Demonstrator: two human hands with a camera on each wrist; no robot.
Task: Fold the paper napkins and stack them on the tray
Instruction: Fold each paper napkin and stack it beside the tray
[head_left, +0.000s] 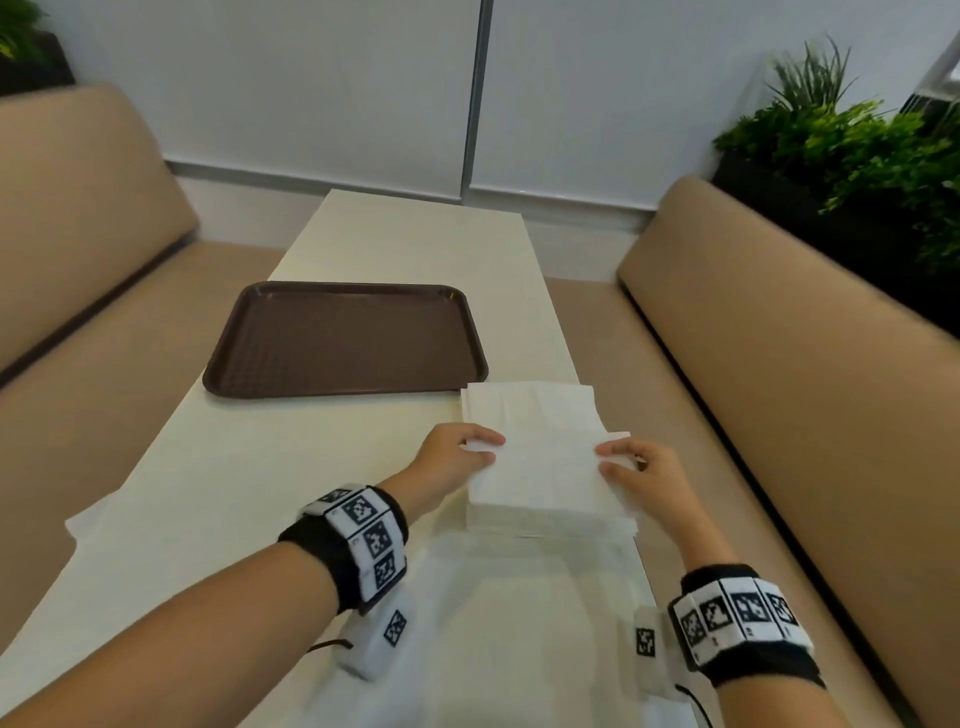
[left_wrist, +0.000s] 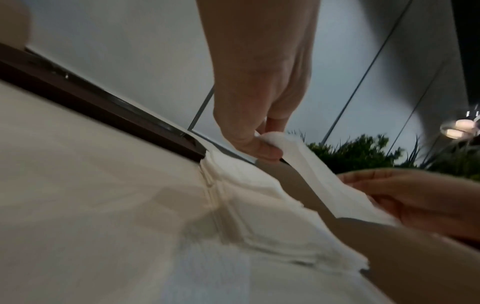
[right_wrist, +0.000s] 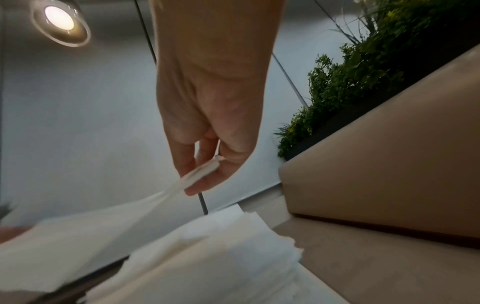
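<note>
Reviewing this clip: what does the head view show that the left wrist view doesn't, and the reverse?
Only the head view shows the whole brown tray, nothing on it, and both wristbands. Only the left wrist view shows the gap under the lifted napkin, clear of the napkin stack. Both show the left hand and right hand pinching that napkin's ends.

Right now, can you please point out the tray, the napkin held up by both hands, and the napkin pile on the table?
tray (head_left: 343, 338): head view, bare brown floor.
held napkin (head_left: 545, 457): head view, middle of the lifted sheet.
napkin pile (left_wrist: 272, 222): left wrist view, top of the stack.
</note>
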